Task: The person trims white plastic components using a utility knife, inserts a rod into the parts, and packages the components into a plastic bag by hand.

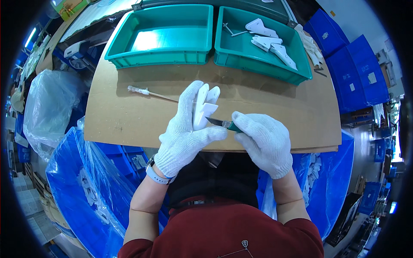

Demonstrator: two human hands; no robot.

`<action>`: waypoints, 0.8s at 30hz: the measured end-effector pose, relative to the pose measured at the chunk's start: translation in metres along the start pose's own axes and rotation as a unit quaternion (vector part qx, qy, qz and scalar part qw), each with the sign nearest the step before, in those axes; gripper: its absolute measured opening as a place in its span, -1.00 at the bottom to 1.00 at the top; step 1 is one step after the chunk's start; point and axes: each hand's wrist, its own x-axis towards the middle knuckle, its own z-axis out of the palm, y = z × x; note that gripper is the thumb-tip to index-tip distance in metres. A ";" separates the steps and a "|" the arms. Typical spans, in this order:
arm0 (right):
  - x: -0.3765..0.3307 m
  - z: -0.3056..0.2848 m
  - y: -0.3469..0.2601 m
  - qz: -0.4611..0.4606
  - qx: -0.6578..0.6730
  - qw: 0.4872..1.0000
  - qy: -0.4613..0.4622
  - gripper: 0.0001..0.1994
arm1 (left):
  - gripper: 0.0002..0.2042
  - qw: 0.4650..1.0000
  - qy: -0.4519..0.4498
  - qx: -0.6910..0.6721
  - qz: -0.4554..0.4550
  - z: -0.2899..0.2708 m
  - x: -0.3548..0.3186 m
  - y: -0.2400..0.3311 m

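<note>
In a white knitted glove, my left hand (183, 131) grips a white plastic part (202, 112) with two rounded prongs pointing away from me. My right hand (263, 137), gloved the same way, is closed on a utility knife (232, 126) with a green handle. The knife's dark blade points left, its tip at or very near the lower right edge of the white part; whether they touch I cannot tell. Behind my left hand, a thin rod (150, 93) with a white wrapped end lies on the cardboard-covered table (297, 116).
An empty green bin (159, 60) stands at the far left. Beside it another green bin (262, 66) holds several white parts (269, 39) and a thin bent rod. Blue bins with plastic liners (103, 180) flank me. More blue bins (359, 73) stand at right.
</note>
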 end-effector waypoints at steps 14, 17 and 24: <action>-0.009 0.006 0.004 -0.008 -0.031 0.999 0.033 -0.53 | -0.12 0.990 0.096 0.098 0.025 0.022 0.001 -0.004; -0.011 0.008 0.002 -0.002 -0.019 0.999 0.044 -0.53 | -0.11 0.992 0.104 0.067 0.006 0.024 -0.002 -0.005; -0.016 -0.001 0.011 -0.004 0.049 0.995 0.084 -0.56 | -0.19 0.955 -0.011 -0.297 0.001 0.018 -0.003 -0.003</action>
